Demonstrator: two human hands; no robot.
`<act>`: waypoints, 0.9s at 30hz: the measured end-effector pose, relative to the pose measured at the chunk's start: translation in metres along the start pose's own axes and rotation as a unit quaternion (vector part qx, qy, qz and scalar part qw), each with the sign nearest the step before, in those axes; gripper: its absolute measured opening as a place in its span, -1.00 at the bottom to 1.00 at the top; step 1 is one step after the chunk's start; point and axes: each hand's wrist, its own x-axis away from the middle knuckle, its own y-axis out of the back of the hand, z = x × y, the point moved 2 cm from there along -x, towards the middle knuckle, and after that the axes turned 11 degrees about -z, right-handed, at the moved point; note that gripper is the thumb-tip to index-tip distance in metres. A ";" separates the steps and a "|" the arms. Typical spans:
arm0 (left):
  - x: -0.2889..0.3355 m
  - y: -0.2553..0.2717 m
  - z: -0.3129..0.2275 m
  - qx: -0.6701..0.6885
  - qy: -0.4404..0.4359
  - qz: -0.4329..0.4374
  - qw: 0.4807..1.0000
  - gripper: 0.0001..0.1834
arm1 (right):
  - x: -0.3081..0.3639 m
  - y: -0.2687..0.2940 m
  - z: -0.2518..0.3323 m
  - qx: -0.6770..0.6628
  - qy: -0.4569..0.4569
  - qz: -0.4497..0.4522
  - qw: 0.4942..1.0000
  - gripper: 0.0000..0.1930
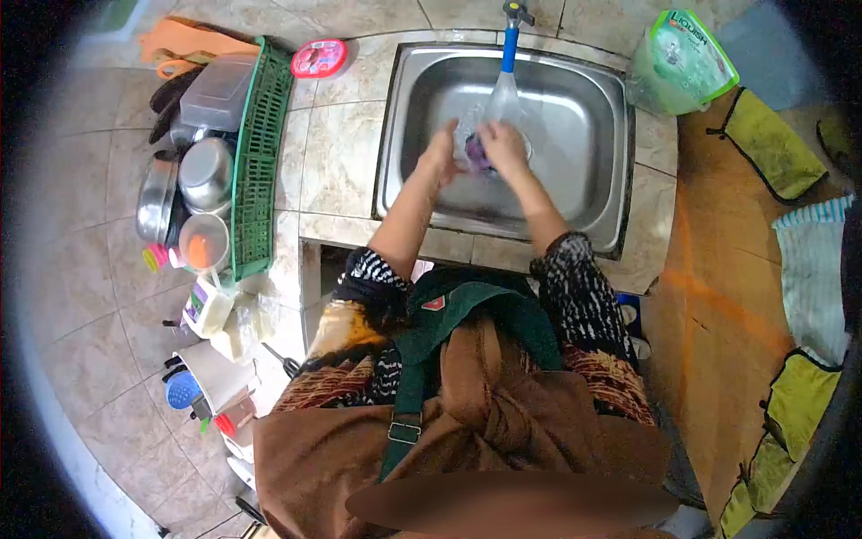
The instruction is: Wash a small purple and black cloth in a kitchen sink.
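A small purple item (pixel 475 154) of unclear kind is gripped by the right hand (pixel 503 146) inside a rectangular stainless-steel sink (pixel 579 144), near a blue-tubed tap (pixel 509 51). The left hand (pixel 440 156) is held with fingers parted just beside it; whether contact is made cannot be told.

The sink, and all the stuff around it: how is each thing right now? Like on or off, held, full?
Tap: on, water running
Sink: wet, under the running water
Purple thing: held in the sink, looks scrunched
Right hand: closed on the purple thing
Left hand: open, close beside it
Green basket: loaded with dishes
Pouch: can't tell if opened
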 end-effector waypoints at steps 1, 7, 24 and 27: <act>0.013 -0.015 0.008 0.125 0.218 0.094 0.963 -0.33 | 0.010 0.007 0.002 0.031 0.050 0.011 0.998 -0.78; -0.114 0.030 0.128 0.307 0.004 0.344 0.887 -0.64 | 0.080 -0.016 0.098 -0.143 0.265 0.017 0.953 -0.81; 0.018 -0.033 0.010 -0.341 -0.247 0.139 0.897 -0.66 | 0.008 0.008 -0.048 -0.149 -0.076 0.031 0.986 -0.65; 0.005 -0.007 0.042 -0.060 0.020 0.078 0.995 -0.50 | 0.017 -0.003 -0.012 0.007 -0.158 0.047 0.986 -0.75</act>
